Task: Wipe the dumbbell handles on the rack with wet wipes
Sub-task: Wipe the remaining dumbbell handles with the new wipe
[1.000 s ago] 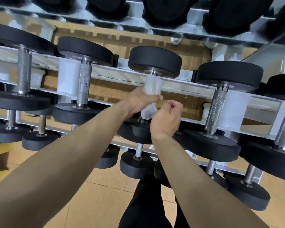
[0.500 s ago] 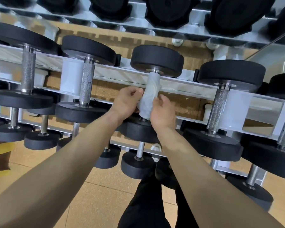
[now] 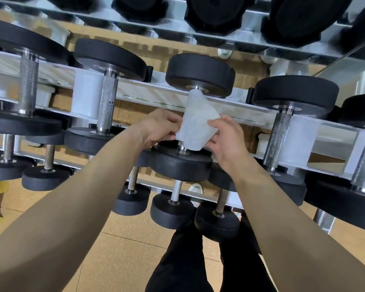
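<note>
A white wet wipe [image 3: 195,125] is wrapped around the handle [image 3: 181,148] of a black dumbbell [image 3: 200,74] that lies across the middle tier of the rack [image 3: 139,86]. The wipe covers nearly the whole handle; only short bits of bare metal show at each end, next to the round heads. Both hands grip the wipe. The left hand [image 3: 158,128] holds its left edge with curled fingers. The right hand [image 3: 228,138] pinches its right edge between thumb and fingers. The lower part of the wipe flares out wider than the top. On the same tier, a second dumbbell [image 3: 108,102] with a bare, rough metal grip lies to the left and a third dumbbell [image 3: 279,135] lies to the right; neither is touched. Smaller dumbbells [image 3: 173,209] sit on the tier below, close to the person's dark trousers [image 3: 183,262]. Larger black weights [image 3: 299,20] fill the tier above. The floor [image 3: 124,239] is tan.
</note>
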Demonstrator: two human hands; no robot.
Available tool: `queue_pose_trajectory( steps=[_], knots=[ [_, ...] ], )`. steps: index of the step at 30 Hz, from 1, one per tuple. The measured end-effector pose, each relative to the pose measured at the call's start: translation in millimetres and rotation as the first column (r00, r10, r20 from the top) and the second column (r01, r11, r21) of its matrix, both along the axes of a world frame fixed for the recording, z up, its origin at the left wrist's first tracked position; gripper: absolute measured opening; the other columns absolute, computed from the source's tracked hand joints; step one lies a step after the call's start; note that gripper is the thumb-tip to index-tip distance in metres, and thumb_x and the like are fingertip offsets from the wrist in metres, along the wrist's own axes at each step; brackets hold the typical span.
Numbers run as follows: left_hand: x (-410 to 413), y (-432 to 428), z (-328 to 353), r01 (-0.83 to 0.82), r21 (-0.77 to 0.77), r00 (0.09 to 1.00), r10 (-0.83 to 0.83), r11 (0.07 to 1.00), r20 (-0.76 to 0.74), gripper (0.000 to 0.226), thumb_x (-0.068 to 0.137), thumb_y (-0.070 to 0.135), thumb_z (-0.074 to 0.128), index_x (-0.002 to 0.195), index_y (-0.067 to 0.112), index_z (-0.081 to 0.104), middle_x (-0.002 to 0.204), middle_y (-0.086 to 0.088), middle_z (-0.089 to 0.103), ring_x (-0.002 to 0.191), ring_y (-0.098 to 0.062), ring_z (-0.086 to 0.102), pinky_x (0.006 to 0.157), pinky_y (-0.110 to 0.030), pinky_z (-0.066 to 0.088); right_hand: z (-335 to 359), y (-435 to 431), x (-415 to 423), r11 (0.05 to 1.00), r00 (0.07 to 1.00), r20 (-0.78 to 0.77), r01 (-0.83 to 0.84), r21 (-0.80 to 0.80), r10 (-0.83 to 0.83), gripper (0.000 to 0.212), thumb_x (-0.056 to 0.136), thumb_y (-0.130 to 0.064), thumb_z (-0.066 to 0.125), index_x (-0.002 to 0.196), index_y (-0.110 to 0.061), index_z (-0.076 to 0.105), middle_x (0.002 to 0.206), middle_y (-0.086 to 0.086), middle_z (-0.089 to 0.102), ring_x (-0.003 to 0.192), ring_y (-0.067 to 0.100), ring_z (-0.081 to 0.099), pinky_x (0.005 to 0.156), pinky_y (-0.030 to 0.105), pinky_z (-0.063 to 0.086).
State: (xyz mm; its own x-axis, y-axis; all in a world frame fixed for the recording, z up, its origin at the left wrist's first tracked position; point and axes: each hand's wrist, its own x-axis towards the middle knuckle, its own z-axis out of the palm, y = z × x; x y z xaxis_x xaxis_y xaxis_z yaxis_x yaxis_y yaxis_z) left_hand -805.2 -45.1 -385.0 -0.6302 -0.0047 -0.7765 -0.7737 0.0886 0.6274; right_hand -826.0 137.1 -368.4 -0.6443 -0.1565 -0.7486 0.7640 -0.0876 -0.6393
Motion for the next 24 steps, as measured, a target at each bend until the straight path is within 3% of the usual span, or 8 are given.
queue_pose_trajectory(
  steps=[5, 8, 11, 14, 16, 20, 22, 24],
  knots=[
    [-4.6, -4.3, 17.6, 0.134, -0.443, 0.971, -0.206, 0.886, -0.119, 0.024, 0.103, 0.013, 0.052, 0.090, 0.020, 0.070, 0.086, 0.000, 0.071, 0.082, -0.016, 0.064, 0.077, -0.029, 0.054, -2.4, -2.1, -4.9, 1.000, 1.000, 0.011, 0.006, 0.003, -0.006, 0.023, 0.093, 0.001, 0.057, 0.082, -0.016, 0.045, 0.104, 0.009, 0.069, 0.106, 0.031, 0.069, 0.088, 0.051, 0.060],
    [-3.2, -13.7, 23.1, -0.065, -0.285, 0.982, 0.011, 0.956, -0.189, 0.022, 0.101, 0.010, 0.051, 0.091, 0.017, 0.069, 0.085, -0.004, 0.072, 0.079, -0.019, 0.064, 0.077, -0.036, 0.056, -7.2, -2.9, -4.6, 0.996, 0.998, -0.020, -0.058, 0.067, 0.059, 0.020, 0.092, 0.002, 0.060, 0.090, -0.015, 0.048, 0.114, 0.009, 0.065, 0.108, 0.029, 0.067, 0.087, 0.052, 0.060],
    [-2.6, -8.4, 20.9, -0.188, -0.054, 0.980, 0.183, 0.981, -0.081, 0.015, 0.096, 0.014, 0.054, 0.102, 0.014, 0.068, 0.087, -0.004, 0.066, 0.074, -0.018, 0.063, 0.069, -0.031, 0.056, -13.3, -2.9, -5.2, 0.990, 0.996, -0.025, -0.087, 0.110, 0.090, 0.037, 0.086, 0.004, 0.065, 0.105, -0.027, 0.056, 0.118, 0.005, 0.061, 0.108, 0.026, 0.065, 0.092, 0.053, 0.058],
    [-5.7, -3.6, 10.9, -0.237, 0.165, 0.971, 0.227, 0.957, 0.082, 0.045, 0.104, 0.046, 0.046, 0.122, 0.009, 0.064, 0.105, -0.010, 0.069, 0.087, -0.023, 0.071, 0.076, -0.035, 0.059, -15.3, -3.2, -7.5, 0.985, 0.993, 0.010, -0.122, 0.126, 0.122, 0.054, 0.085, 0.001, 0.068, 0.125, -0.032, 0.052, 0.123, 0.003, 0.061, 0.110, 0.025, 0.065, 0.091, 0.049, 0.059],
    [-7.4, 0.5, 5.5, -0.254, 0.248, 0.967, 0.235, 0.935, 0.104, 0.052, 0.104, 0.050, 0.043, 0.126, 0.007, 0.064, 0.112, -0.008, 0.073, 0.098, -0.022, 0.071, 0.082, -0.036, 0.059, -16.2, -3.1, -9.8, 0.987, 0.992, 0.029, -0.124, 0.104, 0.121, 0.045, 0.090, -0.003, 0.063, 0.129, -0.025, 0.055, 0.124, 0.004, 0.064, 0.111, 0.027, 0.066, 0.092, 0.052, 0.058],
    [-9.6, 7.2, 1.8, -0.325, 0.202, 0.945, 0.325, 0.924, 0.036, 0.034, 0.102, 0.028, 0.057, 0.119, 0.001, 0.067, 0.103, -0.009, 0.075, 0.090, -0.020, 0.071, 0.067, -0.031, 0.059, -17.7, -4.6, -14.2, 0.994, 0.997, 0.043, -0.060, 0.089, 0.056, 0.018, 0.095, -0.012, 0.052, 0.103, -0.023, 0.065, 0.115, 0.009, 0.069, 0.109, 0.032, 0.066, 0.099, 0.059, 0.053],
    [-7.2, 5.7, 0.8, -0.357, 0.139, 0.931, 0.363, 0.924, -0.022, 0.022, 0.102, 0.023, 0.059, 0.108, 0.005, 0.069, 0.084, -0.001, 0.075, 0.074, -0.016, 0.069, 0.056, -0.028, 0.055, -18.1, -8.0, -14.5, 0.992, 0.998, 0.016, -0.062, 0.112, 0.060, 0.016, 0.097, -0.030, 0.053, 0.108, -0.026, 0.064, 0.120, 0.005, 0.067, 0.113, 0.029, 0.063, 0.105, 0.054, 0.049],
    [-3.4, 4.3, 0.2, -0.324, 0.000, 0.940, 0.323, 0.946, -0.107, 0.016, 0.103, 0.026, 0.056, 0.099, 0.015, 0.067, 0.071, 0.007, 0.070, 0.063, -0.013, 0.063, 0.047, -0.024, 0.046, -18.7, -13.8, -13.3, 0.983, 0.993, -0.022, -0.113, 0.145, 0.117, 0.042, 0.099, -0.052, 0.048, 0.131, -0.027, 0.058, 0.132, 0.000, 0.062, 0.122, 0.022, 0.058, 0.111, 0.048, 0.044]
  ],
)
